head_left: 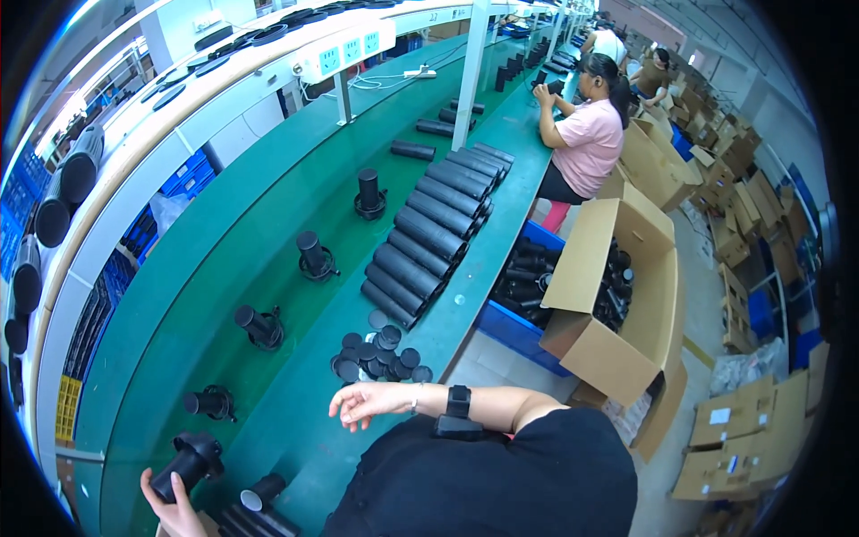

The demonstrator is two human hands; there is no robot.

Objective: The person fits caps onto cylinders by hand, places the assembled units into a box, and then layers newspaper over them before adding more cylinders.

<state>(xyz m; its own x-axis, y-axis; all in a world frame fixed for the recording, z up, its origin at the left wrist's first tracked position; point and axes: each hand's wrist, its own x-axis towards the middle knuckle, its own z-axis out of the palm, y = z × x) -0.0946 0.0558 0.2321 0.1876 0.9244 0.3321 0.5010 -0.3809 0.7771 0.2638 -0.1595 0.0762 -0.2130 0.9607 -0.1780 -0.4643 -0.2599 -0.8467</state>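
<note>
My left hand (173, 508) is wrapped round a black plastic tube with a wide collar (191, 464), holding it tilted over the bench's near left end. Beside it on the green bench lies a short black tube (262, 492) with a pale round end. My right hand (365, 403) hangs over the bench with loosely bent fingers and nothing in it. Just beyond that hand is a heap of black round caps (376, 353). Farther along, long black tubes (428, 234) lie side by side in a row.
Collared black tubes (313, 255) stand spaced along the green belt (259, 197). At right, an open cardboard box (649, 304) and a blue crate (514, 336) hold black parts. A co-worker in a pink shirt (591, 148) works farther along the bench. A metal post (470, 80) rises beside the tubes.
</note>
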